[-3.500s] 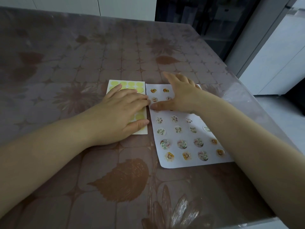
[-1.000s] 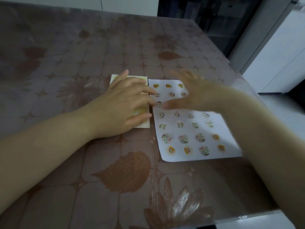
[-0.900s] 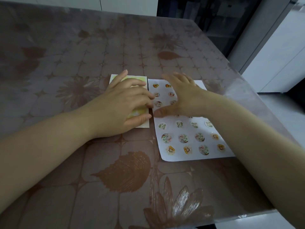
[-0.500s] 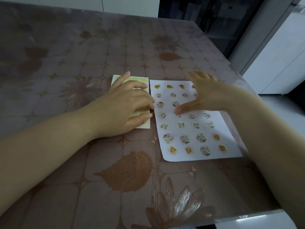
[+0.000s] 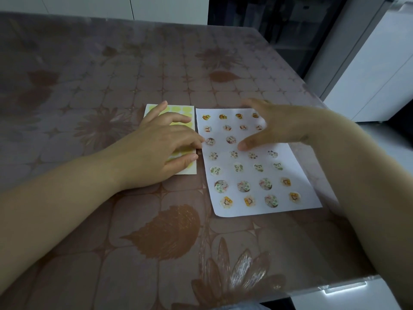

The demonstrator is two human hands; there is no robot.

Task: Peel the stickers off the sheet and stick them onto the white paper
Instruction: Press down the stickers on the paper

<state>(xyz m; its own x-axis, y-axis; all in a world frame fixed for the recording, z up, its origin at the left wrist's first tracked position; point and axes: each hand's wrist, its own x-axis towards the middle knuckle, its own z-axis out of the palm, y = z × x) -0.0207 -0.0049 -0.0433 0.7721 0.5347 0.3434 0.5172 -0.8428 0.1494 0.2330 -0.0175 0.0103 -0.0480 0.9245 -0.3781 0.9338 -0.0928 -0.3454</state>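
Note:
A small yellow sticker sheet (image 5: 187, 110) lies on the table, mostly under my left hand (image 5: 159, 146), which rests flat on it with fingers spread. To its right lies the white paper (image 5: 257, 175), covered with several round picture stickers in rows. My right hand (image 5: 274, 126) is over the paper's upper right part, fingers apart, the thumb tip touching down near a round sticker (image 5: 230, 139) in the third row. I see nothing held in either hand.
The table (image 5: 111, 242) wears a brown patterned cloth with leaves and flowers under clear plastic. Its right edge runs close past the paper, its near edge at the bottom right. A dark cabinet and white doors stand beyond.
My right hand has swept back and forth over the paper's upper rows and now sits further right than before. The left hand has stayed pressed on the yellow sheet.

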